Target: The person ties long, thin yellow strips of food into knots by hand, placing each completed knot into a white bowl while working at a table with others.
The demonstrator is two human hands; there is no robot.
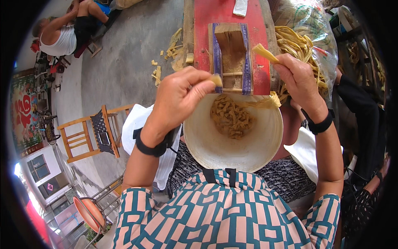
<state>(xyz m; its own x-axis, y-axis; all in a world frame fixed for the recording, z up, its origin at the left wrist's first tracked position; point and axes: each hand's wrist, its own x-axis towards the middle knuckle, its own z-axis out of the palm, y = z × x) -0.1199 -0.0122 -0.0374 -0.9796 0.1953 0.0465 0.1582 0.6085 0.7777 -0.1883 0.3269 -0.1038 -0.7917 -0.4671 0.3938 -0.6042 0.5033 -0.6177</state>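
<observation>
Pinched in my left hand (182,96) is a small pale-yellow piece (216,80), blurred, above the near left corner of a wooden trough (233,57). My right hand (297,82) grips a short bundle of flat yellow dried strips (265,53) by one end, right of the trough. Purple printed edging runs along the trough's sides, and two thin rods cross it. It rests on a red board (200,40). Under the board's near end, a white bucket (236,155) holds a heap of cut yellow-brown pieces (233,116). A longer strip (264,102) hangs over its rim.
A pile of long dried strips (292,43) and a clear plastic bag (314,18) lie to the right. Scraps (157,74) litter the concrete floor. A wooden chair (84,137) with a phone on it stands left. Another person (62,34) sits far left; a dark-sleeved person is at right.
</observation>
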